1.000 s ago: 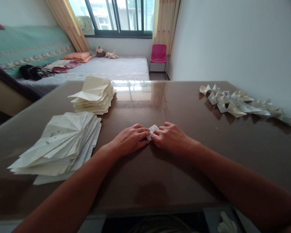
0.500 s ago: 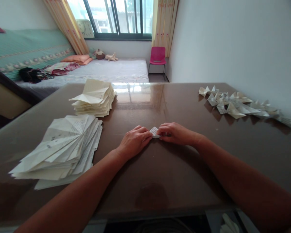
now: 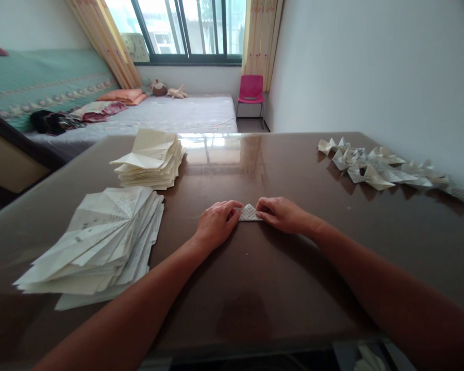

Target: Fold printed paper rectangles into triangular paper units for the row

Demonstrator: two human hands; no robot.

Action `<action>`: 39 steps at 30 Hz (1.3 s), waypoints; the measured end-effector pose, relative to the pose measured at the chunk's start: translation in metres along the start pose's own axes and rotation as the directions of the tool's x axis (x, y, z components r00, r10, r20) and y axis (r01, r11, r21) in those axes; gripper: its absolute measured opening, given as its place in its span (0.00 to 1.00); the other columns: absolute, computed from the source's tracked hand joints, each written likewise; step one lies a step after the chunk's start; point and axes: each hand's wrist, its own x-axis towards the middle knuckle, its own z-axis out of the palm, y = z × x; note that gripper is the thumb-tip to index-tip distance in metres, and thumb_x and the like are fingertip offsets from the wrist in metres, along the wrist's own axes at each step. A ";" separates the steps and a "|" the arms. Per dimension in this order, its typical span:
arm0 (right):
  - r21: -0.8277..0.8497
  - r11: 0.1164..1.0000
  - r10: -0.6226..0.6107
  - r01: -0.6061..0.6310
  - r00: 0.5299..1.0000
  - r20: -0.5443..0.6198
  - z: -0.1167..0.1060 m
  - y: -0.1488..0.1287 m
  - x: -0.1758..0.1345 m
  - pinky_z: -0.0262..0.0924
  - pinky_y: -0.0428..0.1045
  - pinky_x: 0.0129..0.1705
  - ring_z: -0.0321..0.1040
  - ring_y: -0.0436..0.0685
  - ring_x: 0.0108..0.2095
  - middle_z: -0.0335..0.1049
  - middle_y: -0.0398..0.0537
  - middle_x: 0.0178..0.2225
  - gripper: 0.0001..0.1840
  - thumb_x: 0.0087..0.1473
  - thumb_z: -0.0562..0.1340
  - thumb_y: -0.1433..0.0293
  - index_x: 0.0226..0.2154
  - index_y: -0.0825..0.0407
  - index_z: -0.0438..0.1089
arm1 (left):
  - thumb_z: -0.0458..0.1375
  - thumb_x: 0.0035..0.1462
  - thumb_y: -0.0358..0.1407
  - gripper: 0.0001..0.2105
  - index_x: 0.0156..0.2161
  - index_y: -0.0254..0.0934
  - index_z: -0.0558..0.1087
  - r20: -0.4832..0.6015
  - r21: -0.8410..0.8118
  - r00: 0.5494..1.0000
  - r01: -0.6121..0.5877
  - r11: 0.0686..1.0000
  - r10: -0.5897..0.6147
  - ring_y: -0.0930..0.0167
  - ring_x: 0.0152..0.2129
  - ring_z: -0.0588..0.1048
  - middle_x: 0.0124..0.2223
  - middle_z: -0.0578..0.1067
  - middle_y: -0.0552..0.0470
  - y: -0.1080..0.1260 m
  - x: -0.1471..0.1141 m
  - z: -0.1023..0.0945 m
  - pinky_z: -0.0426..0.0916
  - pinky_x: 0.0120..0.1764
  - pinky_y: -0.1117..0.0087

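A small piece of folded printed paper [image 3: 249, 213] lies on the glossy brown table [image 3: 247, 288], its peak pointing away from me and its straight edge toward me. My left hand [image 3: 218, 221] pinches its left corner between thumb and fingers. At the opposite corner, my right hand [image 3: 280, 214] grips the paper with thumb and curled fingers. Both forearms rest low over the near part of the table. The corners themselves are hidden under the fingertips.
A stack of creased white printed sheets [image 3: 100, 237] sits at the left, with a yellowish stack [image 3: 150, 159] behind it. Several folded paper boats [image 3: 375, 170] line the far right, near the wall. Beyond the table are a bed [image 3: 201, 111] and a pink chair [image 3: 251, 90].
The folded paper now shows a wider, flatter triangle between my hands. My right hand has shifted slightly right, opening more of the paper to view.
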 end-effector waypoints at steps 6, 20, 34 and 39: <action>0.028 0.999 0.045 -0.043 0.998 -0.050 0.007 0.000 0.000 0.52 0.44 0.30 0.66 0.52 0.31 0.73 0.43 0.31 0.09 0.55 0.58 0.66 0.40 0.49 0.64 | 0.48 0.63 0.43 0.13 0.45 0.48 0.74 -0.014 0.091 1.000 0.018 0.996 -0.017 0.70 0.35 0.73 0.36 0.74 0.54 0.000 0.000 0.002 0.63 0.35 0.71; 0.187 0.980 -0.047 0.066 0.994 -0.103 0.008 0.017 0.007 0.57 0.44 0.33 0.68 0.51 0.32 0.73 0.44 0.32 0.10 0.53 0.61 0.64 0.37 0.51 0.67 | 0.46 0.64 0.41 0.13 0.48 0.49 0.71 0.007 0.274 1.000 -0.017 0.962 0.015 0.68 0.38 0.71 0.38 0.72 0.52 0.005 -0.002 0.005 0.64 0.34 0.72; 0.034 0.997 0.067 -0.063 0.989 -0.132 0.011 0.006 0.012 0.53 0.46 0.32 0.68 0.52 0.32 0.74 0.45 0.31 0.07 0.55 0.59 0.65 0.34 0.49 0.69 | 0.45 0.65 0.42 0.16 0.55 0.55 0.64 0.074 0.378 0.986 -0.166 0.911 0.149 0.69 0.37 0.67 0.41 0.70 0.51 0.016 -0.009 -0.001 0.62 0.32 0.73; 0.310 0.948 -0.064 0.069 0.998 -0.023 0.000 0.021 0.009 0.59 0.45 0.34 0.68 0.51 0.33 0.73 0.44 0.32 0.12 0.52 0.62 0.64 0.38 0.52 0.68 | 0.46 0.64 0.42 0.14 0.53 0.55 0.66 0.079 0.377 0.985 -0.174 0.910 0.155 0.68 0.36 0.65 0.41 0.70 0.51 0.016 -0.010 -0.002 0.62 0.32 0.72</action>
